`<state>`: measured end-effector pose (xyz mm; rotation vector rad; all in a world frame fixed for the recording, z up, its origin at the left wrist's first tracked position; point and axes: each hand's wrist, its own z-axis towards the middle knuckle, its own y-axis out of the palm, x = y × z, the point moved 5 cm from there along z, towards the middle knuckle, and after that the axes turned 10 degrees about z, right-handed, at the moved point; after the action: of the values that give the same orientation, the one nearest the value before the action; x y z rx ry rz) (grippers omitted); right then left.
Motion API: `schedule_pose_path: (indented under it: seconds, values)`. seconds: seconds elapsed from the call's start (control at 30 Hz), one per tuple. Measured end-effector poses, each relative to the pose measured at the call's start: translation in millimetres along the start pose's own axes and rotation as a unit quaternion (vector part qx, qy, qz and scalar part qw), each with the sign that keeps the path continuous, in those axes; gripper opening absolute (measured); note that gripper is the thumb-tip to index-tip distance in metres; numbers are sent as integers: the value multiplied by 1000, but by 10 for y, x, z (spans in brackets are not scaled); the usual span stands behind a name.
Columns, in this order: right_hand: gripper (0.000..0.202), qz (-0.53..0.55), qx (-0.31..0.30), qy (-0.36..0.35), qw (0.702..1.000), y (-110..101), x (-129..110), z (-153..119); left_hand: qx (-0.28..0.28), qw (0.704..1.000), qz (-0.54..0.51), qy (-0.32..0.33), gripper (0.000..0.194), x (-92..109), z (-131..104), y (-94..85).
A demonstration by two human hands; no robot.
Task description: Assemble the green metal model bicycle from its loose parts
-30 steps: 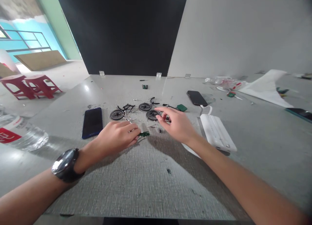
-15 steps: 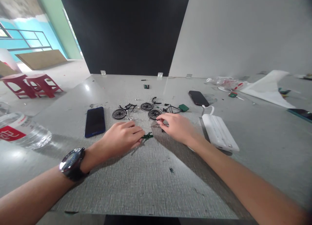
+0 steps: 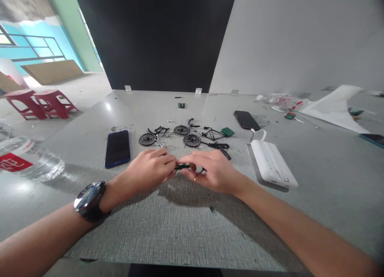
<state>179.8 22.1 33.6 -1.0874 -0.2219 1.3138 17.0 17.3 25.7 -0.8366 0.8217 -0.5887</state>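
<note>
My left hand (image 3: 153, 165) is closed in a pinch on a small dark green part (image 3: 183, 166), low over the table. From the other side, the thumb and forefinger of my right hand (image 3: 214, 169) close around the same part. A thin light-coloured piece (image 3: 196, 177) shows under my right fingers; its kind is too small to tell. Just beyond the hands lie miniature bicycle pieces: a spoked wheel (image 3: 192, 140), another wheel (image 3: 181, 130), a black frame (image 3: 213, 134), and a frame with a wheel (image 3: 148, 139). A green piece (image 3: 228, 131) sits by the right frame.
A blue phone (image 3: 117, 149) and a water bottle (image 3: 30, 161) lie on the left. To the right are a white power bank (image 3: 273, 163) and a black phone (image 3: 246, 120). Red stools (image 3: 54, 103) stand on the floor beyond the table (image 3: 180, 229).
My right hand has moved down and left from beside the wheel to the green part in my left hand. Black pieces it covered now show. My left hand has stayed nearly still.
</note>
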Motion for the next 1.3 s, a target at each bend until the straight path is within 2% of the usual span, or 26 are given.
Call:
schedule_pose_path:
  seconds: [0.27, 0.53, 1.3]
  values:
    - [15, 27, 4, -10, 1000, 38, -59, -1, -5, 1000, -24, -2, 17, 2, 5, 6]
    - [14, 36, 21, -23, 999, 64, -65, -17, 5, 1000, -8, -19, 19, 0, 13, -2]
    - [18, 25, 41, -27, 998, 75, -91, -14, 32, 999, 20, -15, 24, 27, 18, -74]
